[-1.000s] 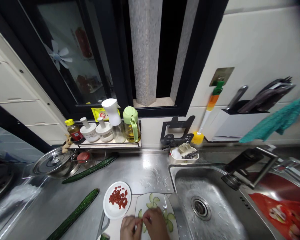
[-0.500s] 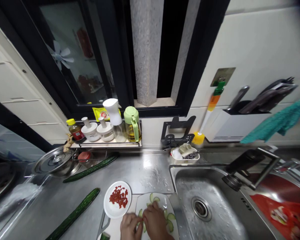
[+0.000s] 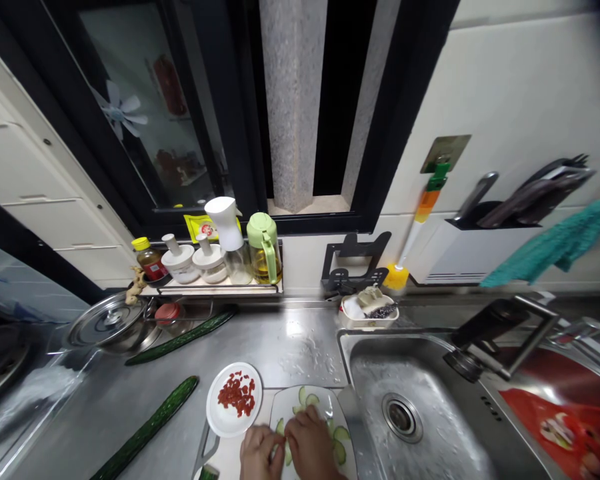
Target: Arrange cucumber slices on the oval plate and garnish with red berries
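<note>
- The cucumber slices [image 3: 305, 399] lie on a white plate [image 3: 279, 405] at the near edge of the counter, just left of the sink [image 3: 370, 373].
- My left hand [image 3: 257, 455] and right hand [image 3: 311, 445] meet over the near part of that plate. The fingers are bent and the tips come together above a slice. I cannot tell whether either hand actually pinches it.
- Just left of the plate, a small round dish [image 3: 219, 419] holds red berries [image 3: 237, 392].
- Farther left, a whole cucumber [image 3: 147, 430] lies on the steel counter, with a second cucumber [image 3: 180, 340] behind it, nearer the wall.
- A pot lid [image 3: 107, 323] sits at the far left, below a shelf of bottles [image 3: 230, 250].
</note>
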The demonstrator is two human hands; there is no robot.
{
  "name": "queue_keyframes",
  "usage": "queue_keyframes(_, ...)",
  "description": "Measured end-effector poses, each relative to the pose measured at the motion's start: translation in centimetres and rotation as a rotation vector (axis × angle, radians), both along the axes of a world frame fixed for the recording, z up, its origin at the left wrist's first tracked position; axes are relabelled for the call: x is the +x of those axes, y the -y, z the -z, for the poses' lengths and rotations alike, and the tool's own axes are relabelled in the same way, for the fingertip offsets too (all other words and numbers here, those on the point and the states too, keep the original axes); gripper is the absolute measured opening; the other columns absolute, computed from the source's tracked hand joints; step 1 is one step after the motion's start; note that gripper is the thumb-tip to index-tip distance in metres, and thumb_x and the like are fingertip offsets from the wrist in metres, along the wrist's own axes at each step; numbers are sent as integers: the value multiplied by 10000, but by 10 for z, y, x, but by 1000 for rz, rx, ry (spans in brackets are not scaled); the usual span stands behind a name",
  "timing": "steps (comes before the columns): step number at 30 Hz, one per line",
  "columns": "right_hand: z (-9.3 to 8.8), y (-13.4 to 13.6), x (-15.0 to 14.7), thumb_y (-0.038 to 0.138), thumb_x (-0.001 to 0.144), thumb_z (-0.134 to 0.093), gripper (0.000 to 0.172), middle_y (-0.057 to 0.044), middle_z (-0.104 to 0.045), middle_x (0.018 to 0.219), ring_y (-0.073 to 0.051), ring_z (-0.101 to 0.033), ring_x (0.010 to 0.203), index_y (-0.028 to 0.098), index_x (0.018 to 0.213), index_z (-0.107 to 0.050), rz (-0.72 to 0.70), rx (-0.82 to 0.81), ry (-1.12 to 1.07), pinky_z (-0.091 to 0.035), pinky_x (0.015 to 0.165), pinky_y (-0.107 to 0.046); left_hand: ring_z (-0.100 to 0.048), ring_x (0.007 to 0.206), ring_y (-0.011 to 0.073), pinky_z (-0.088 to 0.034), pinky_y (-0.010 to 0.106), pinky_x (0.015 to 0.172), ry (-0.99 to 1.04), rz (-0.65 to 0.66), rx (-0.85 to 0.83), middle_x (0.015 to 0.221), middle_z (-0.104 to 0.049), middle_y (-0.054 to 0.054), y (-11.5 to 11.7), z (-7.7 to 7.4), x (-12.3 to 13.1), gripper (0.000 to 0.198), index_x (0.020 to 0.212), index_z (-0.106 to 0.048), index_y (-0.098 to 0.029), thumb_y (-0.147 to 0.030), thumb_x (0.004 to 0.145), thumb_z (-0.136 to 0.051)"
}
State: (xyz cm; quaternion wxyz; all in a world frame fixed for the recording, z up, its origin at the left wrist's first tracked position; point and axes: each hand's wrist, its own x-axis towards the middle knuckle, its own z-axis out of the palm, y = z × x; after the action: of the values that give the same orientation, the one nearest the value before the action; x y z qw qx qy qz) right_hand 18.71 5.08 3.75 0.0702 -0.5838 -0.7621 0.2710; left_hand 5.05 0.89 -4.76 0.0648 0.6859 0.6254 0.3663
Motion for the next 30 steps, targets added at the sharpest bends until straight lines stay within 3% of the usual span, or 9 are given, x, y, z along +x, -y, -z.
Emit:
queue_keyframes(4, 4, 2, 0, 86, 787, -502, 236, -61, -688, 979, -277, -525, 1093, 209, 843, -695, -13, -75, 23, -359, 877, -401, -577, 696, 168, -437, 293, 666, -17, 7, 14, 689, -644, 22, 0, 3, -3, 191, 743, -700, -262, -239, 843, -539)
queue_keyframes(10, 3, 3, 1, 92, 794, -482, 239, -51, -686, 940, -254, -528, 1044, 206, 810, -692, 13, -28, -29, -347, 870, -370, -604, 699, 151, -456, 263, 648, -49, 76, 69, 710, -668, 13, -3, 1, -11, 168, 799, -714, -268, -214, 829, -558)
queue_keyframes(16, 3, 2, 9, 95, 796, -505, 209, -34, -673, 872, -238, -531, 975, 209, 777, -680, 21, 14, -70, -345, 862, -342, -621, 750, 170, -475, 290, 709, 26, 1, 43, 760, -697, 28, 4, -4, -16, 214, 798, -714, -260, -309, 873, -520)
queue_keyframes(20, 5, 5, 16, 87, 798, -509, 211, -39, -666, 850, -233, -528, 948, 206, 765, -679, 30, 25, -71, -345, 863, -330, -631, 762, 182, -478, 301, 744, 42, -73, 14, 769, -715, 23, 9, -4, -39, 221, 805, -728, -281, -366, 865, -534)
queue_keyframes(23, 10, 10, 20, 91, 801, -511, 207, -42, -665, 855, -234, -527, 949, 208, 770, -679, 38, 36, -64, -344, 866, -333, -639, 775, 196, -480, 316, 769, 26, -198, -87, 786, -734, 25, 6, -8, -71, 221, 791, -740, -282, -386, 842, -551)
queue_keyframes(26, 18, 15, 22, 105, 806, -510, 200, -38, -664, 853, -232, -529, 936, 215, 780, -675, 9, 66, -59, -351, 845, -331, -643, 796, 222, -476, 349, 788, -3, -317, -320, 835, -755, 17, -3, -20, -101, 200, 779, -744, -282, -413, 777, -592)
queue_keyframes(30, 29, 21, 24, 114, 802, -514, 192, -28, -666, 819, -223, -533, 896, 225, 787, -670, -57, 112, -54, -361, 792, -321, -616, 901, 257, -440, 384, 861, -48, -427, -481, 920, -748, 42, -19, -43, -110, 278, 824, -732, -251, -408, 809, -503)
